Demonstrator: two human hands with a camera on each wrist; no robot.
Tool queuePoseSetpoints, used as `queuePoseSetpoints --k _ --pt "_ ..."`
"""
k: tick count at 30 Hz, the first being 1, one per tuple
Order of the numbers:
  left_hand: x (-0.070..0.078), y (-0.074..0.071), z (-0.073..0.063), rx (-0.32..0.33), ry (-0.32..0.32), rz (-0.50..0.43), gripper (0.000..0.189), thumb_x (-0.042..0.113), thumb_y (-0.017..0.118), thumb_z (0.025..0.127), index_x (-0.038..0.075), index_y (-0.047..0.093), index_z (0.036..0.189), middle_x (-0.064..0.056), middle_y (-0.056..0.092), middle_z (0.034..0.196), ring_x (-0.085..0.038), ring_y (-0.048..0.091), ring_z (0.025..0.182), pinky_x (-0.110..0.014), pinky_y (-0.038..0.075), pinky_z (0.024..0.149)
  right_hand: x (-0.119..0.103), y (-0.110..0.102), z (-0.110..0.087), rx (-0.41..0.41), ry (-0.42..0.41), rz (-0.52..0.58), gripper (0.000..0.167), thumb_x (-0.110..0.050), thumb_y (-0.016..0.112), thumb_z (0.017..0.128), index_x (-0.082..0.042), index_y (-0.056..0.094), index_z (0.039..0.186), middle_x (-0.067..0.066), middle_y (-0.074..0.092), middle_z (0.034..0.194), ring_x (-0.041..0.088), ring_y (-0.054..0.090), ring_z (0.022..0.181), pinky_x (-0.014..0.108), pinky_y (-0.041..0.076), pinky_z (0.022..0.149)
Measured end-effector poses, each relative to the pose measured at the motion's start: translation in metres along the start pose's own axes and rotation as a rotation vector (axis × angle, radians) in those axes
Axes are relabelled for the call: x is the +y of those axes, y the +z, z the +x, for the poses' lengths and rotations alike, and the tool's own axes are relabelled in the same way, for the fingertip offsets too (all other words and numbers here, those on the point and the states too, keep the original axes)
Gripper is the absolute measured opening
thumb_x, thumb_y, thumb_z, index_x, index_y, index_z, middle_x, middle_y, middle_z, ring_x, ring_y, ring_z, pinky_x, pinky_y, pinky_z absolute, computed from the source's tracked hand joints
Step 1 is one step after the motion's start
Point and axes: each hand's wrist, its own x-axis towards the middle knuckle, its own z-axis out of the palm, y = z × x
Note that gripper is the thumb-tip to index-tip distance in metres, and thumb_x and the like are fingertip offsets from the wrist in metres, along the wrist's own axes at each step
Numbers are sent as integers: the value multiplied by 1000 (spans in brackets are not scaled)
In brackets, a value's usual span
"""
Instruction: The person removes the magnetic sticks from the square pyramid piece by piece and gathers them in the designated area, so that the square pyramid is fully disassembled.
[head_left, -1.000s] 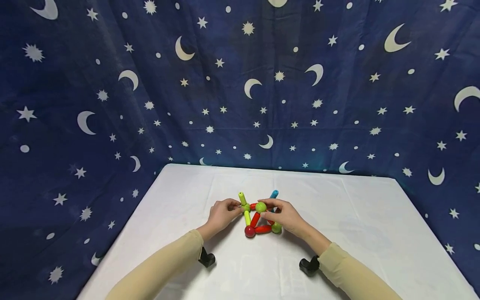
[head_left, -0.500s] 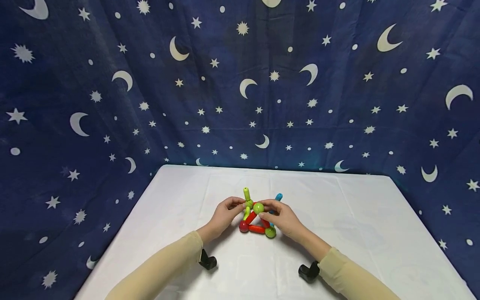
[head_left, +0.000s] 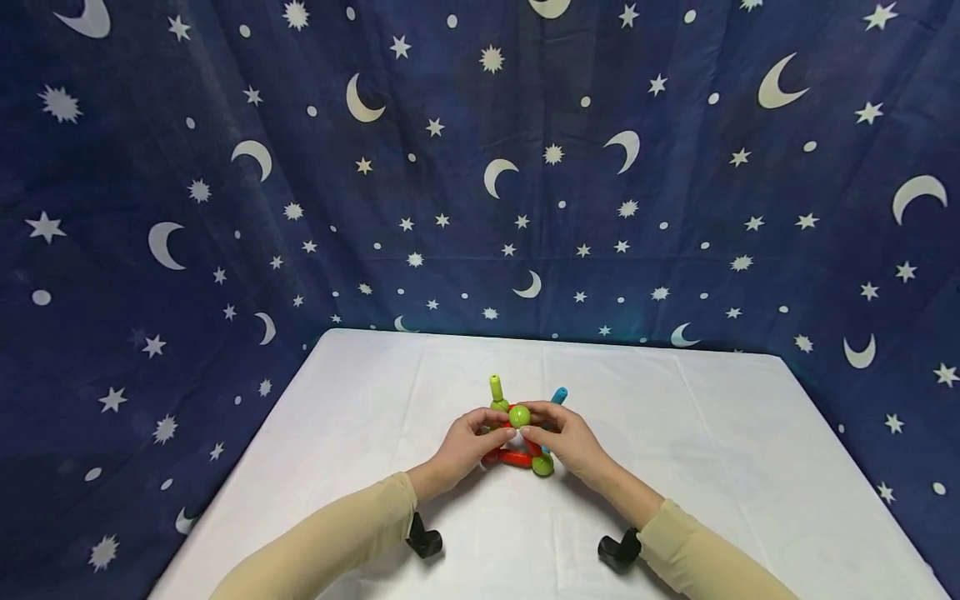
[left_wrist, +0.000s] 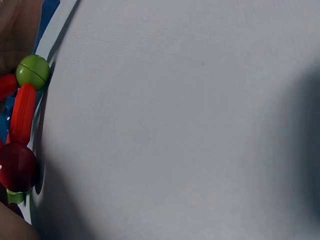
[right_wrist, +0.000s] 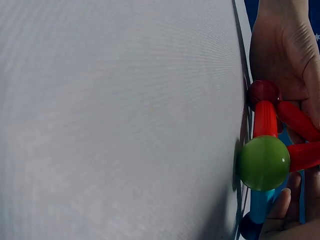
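Note:
A ball-and-rod toy frame stands on the table between both hands. Its topmost green ball (head_left: pixel 519 417) sits above red rods, and one red rod (head_left: pixel 516 458) runs along the bottom to a lower green ball (head_left: pixel 543 465). A yellow-green rod (head_left: pixel 496 387) and a blue rod (head_left: pixel 559 396) stick up at the back. My left hand (head_left: pixel 467 446) pinches the frame just left of the top ball, covering most of the dark red ball (left_wrist: pixel 18 167). From the right, my right hand (head_left: pixel 572 439) grips the frame by the top ball; a dark blue ball (right_wrist: pixel 251 227) shows near its fingers.
A white cloth covers the table (head_left: pixel 675 467). Behind and to the left hangs a dark blue curtain (head_left: pixel 450 167) with moons and stars. Black wrist cameras (head_left: pixel 619 550) jut below both wrists, close to the cloth.
The frame has turned slightly, its lower front swinging left. My left hand has moved from the yellow-green rod's ball toward the top ball and nearer me. My right hand stays nearly in place.

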Motion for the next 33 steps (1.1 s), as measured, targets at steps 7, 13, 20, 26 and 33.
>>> queuePoseSetpoints --k 7,13,20,26,33 --pt "-1 2 0 4 9 -17 30 23 78 93 8 72 118 -3 67 105 -15 61 89 -24 49 67 -2 1 -1 9 1 -4 45 -26 76 95 -14 64 137 5 70 122 24 61 108 36 50 92" --pt "-1 1 0 8 3 -21 29 23 78 92 8 73 116 -2 67 102 -15 60 88 -25 48 67 -6 1 -2 17 17 -22 45 -25 76 94 -13 65 136 4 70 121 22 60 109 36 50 92" --pt "-1 0 1 -3 -8 -48 28 22 78 93 5 72 114 -4 68 102 -15 63 87 -25 50 70 -5 1 0 25 31 -24 43 -27 79 92 -16 68 133 1 71 119 23 61 108 37 50 93" --pt "-2 -1 1 -13 -15 -59 27 22 78 93 5 72 114 -3 68 104 -15 64 91 -25 52 74 -5 0 0 15 25 -18 44 -27 79 92 -16 68 133 1 71 119 25 61 109 38 50 92" --pt "-1 -1 1 -21 -18 -72 29 23 79 92 6 72 113 -3 68 104 -15 64 91 -26 52 75 -6 1 1 14 29 -13 42 -27 79 92 -15 68 132 2 71 118 26 61 110 37 50 92"
